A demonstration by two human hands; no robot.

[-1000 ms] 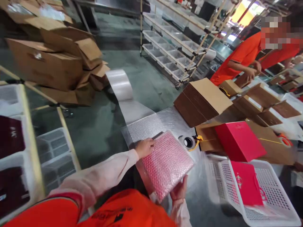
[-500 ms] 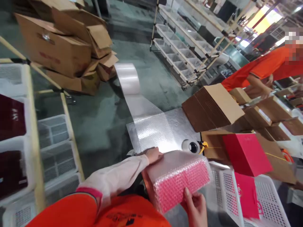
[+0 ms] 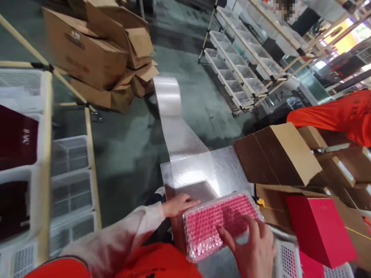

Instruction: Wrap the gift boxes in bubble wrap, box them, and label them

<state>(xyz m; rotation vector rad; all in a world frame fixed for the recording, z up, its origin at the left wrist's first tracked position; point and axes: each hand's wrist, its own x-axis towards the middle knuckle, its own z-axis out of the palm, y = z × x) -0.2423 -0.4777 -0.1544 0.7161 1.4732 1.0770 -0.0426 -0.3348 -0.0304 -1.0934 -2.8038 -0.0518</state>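
A pink box wrapped in bubble wrap (image 3: 203,227) lies on the metal table (image 3: 232,166) in front of me. My left hand (image 3: 179,204) rests flat beside its upper left corner, on the bubble wrap sheet, fingers stretched out. Over the box's near right side is my right hand (image 3: 252,239), its thumb and fingers spread and touching the wrap. From the box's far side the clear bubble wrap sheet (image 3: 188,143) runs away over the table edge to a large roll (image 3: 168,94).
Cardboard boxes (image 3: 89,58) are piled at the upper left, near a rack of white bins (image 3: 71,152). To the right stand a brown carton (image 3: 257,154), a red box (image 3: 321,227) and a white basket (image 3: 286,256). A person in orange (image 3: 342,116) is beyond them.
The wrapped box has tipped so its pink side faces up more. My right hand has moved up and right over it, fingers opened. The view has shifted.
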